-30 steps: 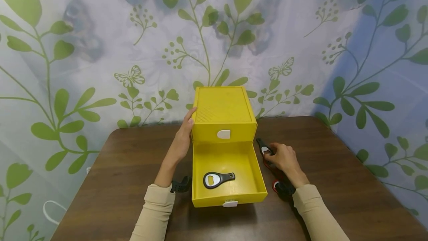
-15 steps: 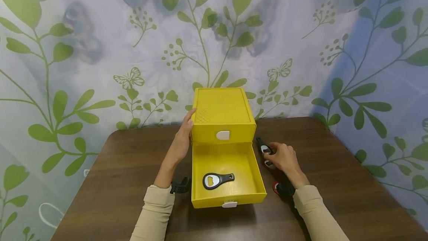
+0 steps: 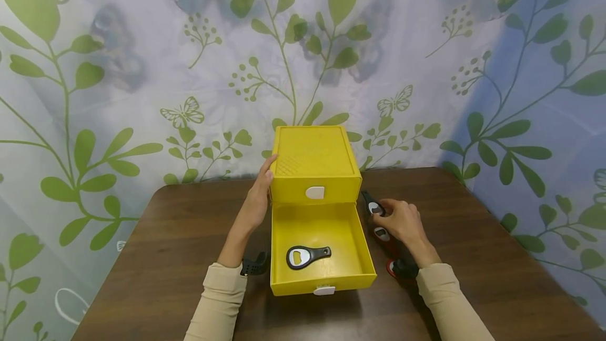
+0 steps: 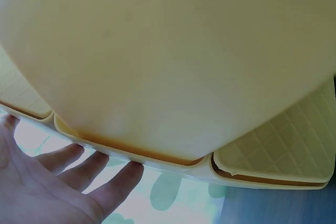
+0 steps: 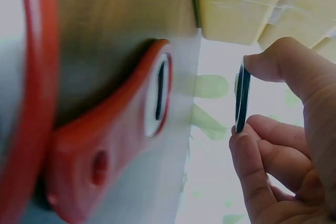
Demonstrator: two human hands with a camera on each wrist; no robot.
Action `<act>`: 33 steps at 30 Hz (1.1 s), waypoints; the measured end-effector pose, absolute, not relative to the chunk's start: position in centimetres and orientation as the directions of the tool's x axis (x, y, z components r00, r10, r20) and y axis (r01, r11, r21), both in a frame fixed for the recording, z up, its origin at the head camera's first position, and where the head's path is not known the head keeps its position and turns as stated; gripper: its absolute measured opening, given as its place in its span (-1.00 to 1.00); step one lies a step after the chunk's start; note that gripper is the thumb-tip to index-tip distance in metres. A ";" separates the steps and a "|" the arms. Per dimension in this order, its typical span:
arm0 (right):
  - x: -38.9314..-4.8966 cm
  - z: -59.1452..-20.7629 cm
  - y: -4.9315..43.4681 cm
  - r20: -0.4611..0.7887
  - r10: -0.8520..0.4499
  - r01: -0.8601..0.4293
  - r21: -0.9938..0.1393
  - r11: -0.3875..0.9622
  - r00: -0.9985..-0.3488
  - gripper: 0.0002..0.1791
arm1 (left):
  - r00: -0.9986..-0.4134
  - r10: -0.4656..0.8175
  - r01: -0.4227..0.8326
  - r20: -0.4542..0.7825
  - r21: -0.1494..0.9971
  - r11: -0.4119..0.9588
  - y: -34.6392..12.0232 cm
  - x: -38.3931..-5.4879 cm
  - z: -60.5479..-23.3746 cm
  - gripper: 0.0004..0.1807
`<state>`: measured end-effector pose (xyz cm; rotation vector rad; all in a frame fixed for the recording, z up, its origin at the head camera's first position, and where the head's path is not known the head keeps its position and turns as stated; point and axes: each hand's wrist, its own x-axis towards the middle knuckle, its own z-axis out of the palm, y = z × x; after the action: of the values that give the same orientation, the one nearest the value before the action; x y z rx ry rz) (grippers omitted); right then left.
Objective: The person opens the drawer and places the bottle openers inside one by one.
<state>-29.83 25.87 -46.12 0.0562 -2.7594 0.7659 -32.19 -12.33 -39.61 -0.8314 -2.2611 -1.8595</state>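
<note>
My right hand (image 3: 402, 221) pinches a black bottle opener (image 3: 374, 207) between thumb and fingers, to the right of a yellow two-drawer box (image 3: 317, 151). In the right wrist view that opener (image 5: 242, 95) appears edge-on, apart from the table. A red bottle opener (image 5: 113, 137) lies on the table near this hand. My left hand (image 3: 255, 201) rests with extended fingers against the box's left side; its fingertips (image 4: 131, 170) touch the side edge in the left wrist view. Another black bottle opener (image 3: 300, 257) lies in the pulled-out lower drawer (image 3: 341, 225).
Another red-rimmed item (image 3: 392, 267) lies near the right wrist, partly covered by the watch-like black strap (image 3: 405, 268). The brown table (image 3: 199, 236) meets a leaf-patterned cloth (image 3: 142, 67) behind. The upper drawer (image 3: 289, 188) is closed.
My right hand has raised the black bottle opener slightly, and more of the red opener beneath it shows. The left hand stays against the box.
</note>
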 end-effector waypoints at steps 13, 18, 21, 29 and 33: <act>-28.9 -43.4 25.4 0.339 0.042 -0.140 -0.495 0.857 -0.940 -0.46 | -0.840 0.345 0.475 0.419 0.875 0.092 -12.4 -32.3 -39.8 -0.40; -28.4 -42.3 25.0 0.368 0.044 -0.153 -0.488 0.859 -0.929 -0.48 | -0.841 0.348 0.472 0.415 0.876 0.094 -12.4 -32.2 -39.6 -0.41; -28.1 -41.6 24.8 0.383 0.048 -0.157 -0.486 0.860 -0.923 -0.48 | -0.845 0.342 0.469 0.411 0.877 0.107 -12.3 -32.1 -39.5 -0.41; -27.4 -40.0 24.4 0.423 0.043 -0.182 -0.477 0.860 -0.905 -0.48 | -0.851 0.334 0.466 0.406 0.876 0.123 -12.3 -32.1 -39.5 -0.41; -27.0 -39.3 24.2 0.444 0.036 -0.195 -0.462 0.865 -0.895 -0.48 | -0.852 0.333 0.465 0.404 0.876 0.126 -12.3 -32.1 -39.5 -0.41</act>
<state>-26.99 24.19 -39.26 0.1168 -2.5913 0.7065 -32.06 -12.25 -39.49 -0.8104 -2.2727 -1.8372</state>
